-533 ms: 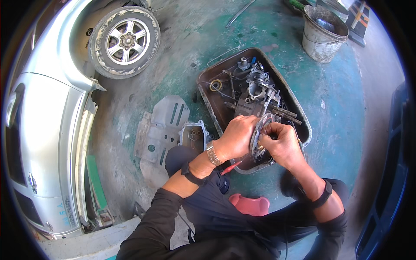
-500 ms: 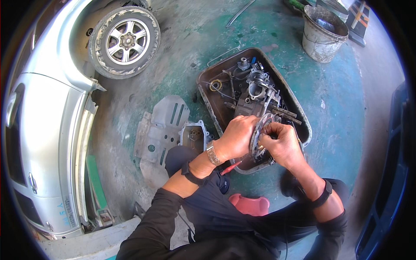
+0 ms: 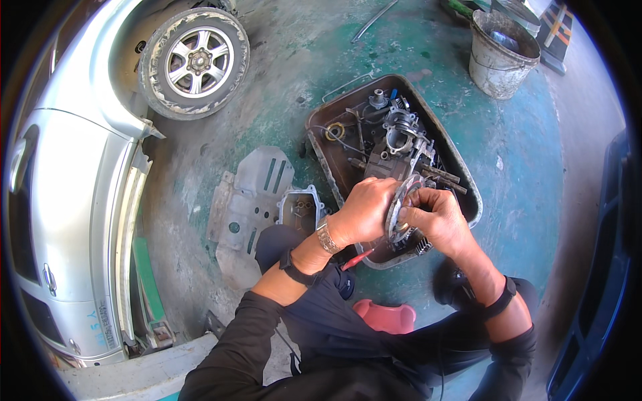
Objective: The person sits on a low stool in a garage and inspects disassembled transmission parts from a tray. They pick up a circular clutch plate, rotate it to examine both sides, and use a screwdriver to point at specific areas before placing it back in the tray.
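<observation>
Over the near part of a dark metal tray (image 3: 321,160), I hold a round, ring-shaped metal part (image 3: 396,215) on edge. My left hand (image 3: 366,208) is closed on its left side, with the fingertips hidden behind the wrist and the part. On the other side, my right hand (image 3: 438,219) has thumb and index finger pinched together at the ring's inner face. Whether something small sits in that pinch cannot be seen. A red-handled tool (image 3: 357,260) shows just below my left wrist, by the tray's near edge.
Greasy metal castings (image 3: 400,137) and shafts fill the tray. Left of it lie a slotted metal plate (image 3: 257,180) and an open housing (image 3: 299,208). A pink plastic piece (image 3: 384,316) lies between my legs. Around stand a silver car (image 3: 80,200), its wheel (image 3: 196,63) and a dirty bucket (image 3: 498,67).
My right hand has turned slightly, its thumb and index finger now straighter against the ring. My left hand keeps its hold, and the whole view has shifted a little.
</observation>
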Tool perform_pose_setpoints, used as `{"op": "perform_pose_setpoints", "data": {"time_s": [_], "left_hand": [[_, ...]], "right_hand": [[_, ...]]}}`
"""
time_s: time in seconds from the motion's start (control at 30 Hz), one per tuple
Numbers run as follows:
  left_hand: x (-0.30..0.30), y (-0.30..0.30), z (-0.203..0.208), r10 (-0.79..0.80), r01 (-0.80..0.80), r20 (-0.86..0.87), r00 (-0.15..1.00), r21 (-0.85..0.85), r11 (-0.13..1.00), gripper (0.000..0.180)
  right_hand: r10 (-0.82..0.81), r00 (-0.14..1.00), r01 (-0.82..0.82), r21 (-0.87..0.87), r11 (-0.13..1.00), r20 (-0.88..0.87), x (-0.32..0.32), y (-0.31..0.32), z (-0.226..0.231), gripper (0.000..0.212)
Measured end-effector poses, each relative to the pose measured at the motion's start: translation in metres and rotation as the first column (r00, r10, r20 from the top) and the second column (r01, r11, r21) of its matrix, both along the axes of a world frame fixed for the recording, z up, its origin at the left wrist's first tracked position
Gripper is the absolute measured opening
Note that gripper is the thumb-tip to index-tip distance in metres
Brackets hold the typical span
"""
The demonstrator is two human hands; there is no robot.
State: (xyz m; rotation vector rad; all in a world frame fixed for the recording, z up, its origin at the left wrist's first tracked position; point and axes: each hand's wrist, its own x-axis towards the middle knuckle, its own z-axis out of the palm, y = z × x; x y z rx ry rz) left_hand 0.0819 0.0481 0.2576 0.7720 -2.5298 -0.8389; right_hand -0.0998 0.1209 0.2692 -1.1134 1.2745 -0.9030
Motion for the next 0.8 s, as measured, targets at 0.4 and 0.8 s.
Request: {"op": "perform_pose_setpoints", "data": {"time_s": [0.4, 0.8], "left_hand": [[-0.002, 0.0003, 0.0069, -0.025, 0.03, -0.041, 0.999, 0.117, 0.993, 0.035], [0.0006, 0.0014, -0.0017, -0.055, 0.068, -0.064, 0.996, 0.227, 0.971, 0.034]], "right_hand": [[-0.022, 0.998, 0.02, -0.049, 0.999, -0.059, -0.0022, 0.0004, 0.003, 0.018], [-0.06, 0.998, 0.059, -0.059, 0.996, -0.004, -0.0071, 0.0016, 0.0052, 0.009]]}}
